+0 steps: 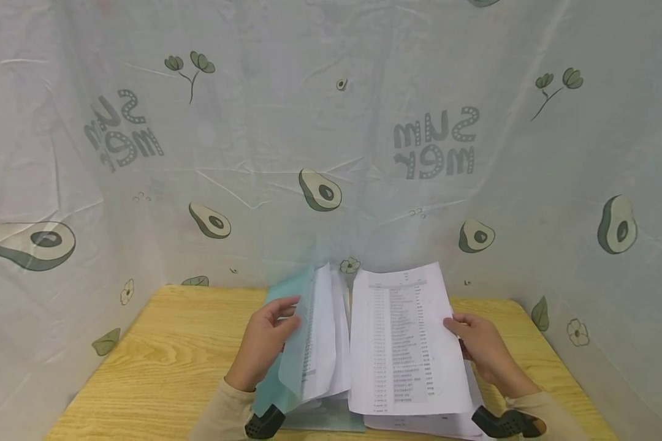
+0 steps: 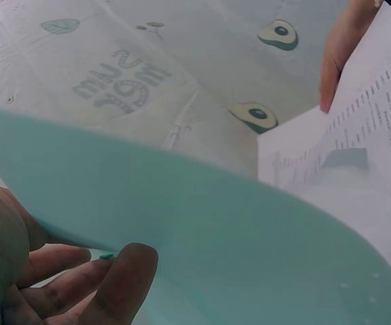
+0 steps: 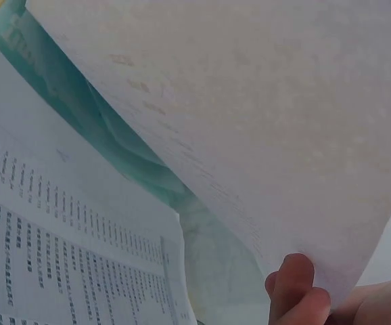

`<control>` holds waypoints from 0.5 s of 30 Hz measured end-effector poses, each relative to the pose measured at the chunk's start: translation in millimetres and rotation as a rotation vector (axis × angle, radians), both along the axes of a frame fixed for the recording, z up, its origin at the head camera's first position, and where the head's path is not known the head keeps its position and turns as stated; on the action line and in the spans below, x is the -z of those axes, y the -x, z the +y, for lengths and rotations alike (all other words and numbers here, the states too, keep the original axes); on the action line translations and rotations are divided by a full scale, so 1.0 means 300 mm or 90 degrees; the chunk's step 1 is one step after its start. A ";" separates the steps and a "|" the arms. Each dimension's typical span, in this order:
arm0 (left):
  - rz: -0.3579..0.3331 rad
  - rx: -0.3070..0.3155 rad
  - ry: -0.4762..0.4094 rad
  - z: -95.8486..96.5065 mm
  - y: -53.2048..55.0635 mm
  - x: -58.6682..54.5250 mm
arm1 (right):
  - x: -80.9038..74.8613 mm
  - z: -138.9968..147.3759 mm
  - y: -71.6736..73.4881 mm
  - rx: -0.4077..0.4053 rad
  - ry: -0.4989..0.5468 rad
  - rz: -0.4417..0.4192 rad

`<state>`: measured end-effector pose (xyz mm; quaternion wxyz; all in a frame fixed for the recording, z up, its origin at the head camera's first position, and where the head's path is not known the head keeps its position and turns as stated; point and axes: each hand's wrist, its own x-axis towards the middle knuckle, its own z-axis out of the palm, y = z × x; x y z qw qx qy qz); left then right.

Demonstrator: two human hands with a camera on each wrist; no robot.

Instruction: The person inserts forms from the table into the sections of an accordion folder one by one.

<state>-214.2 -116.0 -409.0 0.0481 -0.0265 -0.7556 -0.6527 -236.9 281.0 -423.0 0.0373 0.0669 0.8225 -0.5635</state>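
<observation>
My right hand point(image 1: 482, 346) pinches a printed sheet point(image 1: 408, 343) by its right edge, with the thumb on the printed front and fingers behind. The sheet is raised and tilted over more papers point(image 1: 419, 422). On the left, my left hand point(image 1: 270, 337) is at the outer side of a translucent teal folder cover point(image 1: 295, 361), its bent fingers and thumb touching the plastic. That cover point(image 2: 182, 217) stands raised across the left wrist view. White printed papers point(image 1: 325, 331) stand upright just inside it. In the right wrist view, fingertips point(image 3: 297, 271) lie against the sheet's underside.
A yellow wood-grain table point(image 1: 193, 331) carries the folder and papers. Behind and at both sides hangs a pale curtain point(image 1: 265, 122) printed with avocados, close along the table's edges. Dark wrist devices point(image 1: 507, 422) sit on both sleeves.
</observation>
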 end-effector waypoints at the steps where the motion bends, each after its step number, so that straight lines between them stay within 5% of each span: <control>1: 0.000 -0.001 0.002 0.000 0.000 -0.001 | -0.002 0.001 0.000 0.002 0.000 0.001; 15: 0.006 -0.002 -0.008 0.000 -0.003 -0.005 | -0.004 0.023 -0.003 0.012 -0.012 0.006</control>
